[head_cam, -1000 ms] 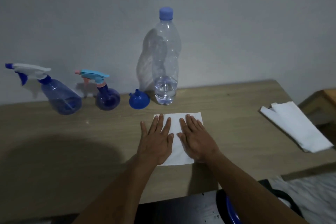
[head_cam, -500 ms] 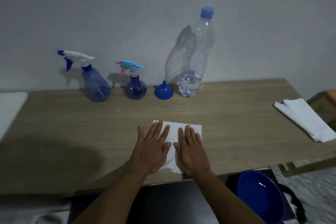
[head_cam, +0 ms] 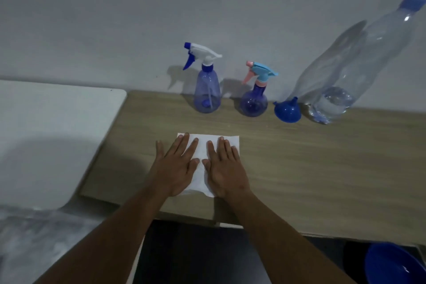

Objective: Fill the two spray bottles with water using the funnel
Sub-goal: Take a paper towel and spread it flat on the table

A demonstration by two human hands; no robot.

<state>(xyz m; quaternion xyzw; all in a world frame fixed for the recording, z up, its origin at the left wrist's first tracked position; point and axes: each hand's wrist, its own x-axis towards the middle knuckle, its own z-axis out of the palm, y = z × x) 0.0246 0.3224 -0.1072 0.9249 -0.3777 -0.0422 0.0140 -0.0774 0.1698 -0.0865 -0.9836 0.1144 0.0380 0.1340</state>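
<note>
Two blue spray bottles stand at the back of the wooden table (head_cam: 322, 168), against the wall. The taller spray bottle (head_cam: 206, 90) has a white and blue trigger head. The round spray bottle (head_cam: 254, 99) has a light blue and pink head. A blue funnel (head_cam: 287, 112) lies mouth down right of them. A big clear water bottle (head_cam: 352, 69) with a blue cap holds a little water at its base. My left hand (head_cam: 176, 166) and my right hand (head_cam: 224, 166) lie flat, fingers spread, on a white paper napkin (head_cam: 202, 147) near the front edge.
A white surface (head_cam: 53, 136) adjoins the table on the left. A blue bowl (head_cam: 396, 265) sits low at the bottom right, below the table's front edge. The grey wall closes off the back.
The view has swung left, so the bottles and funnel now sit right of centre. Both hands stay flat on the napkin. The folded white cloth at the right has left the view.
</note>
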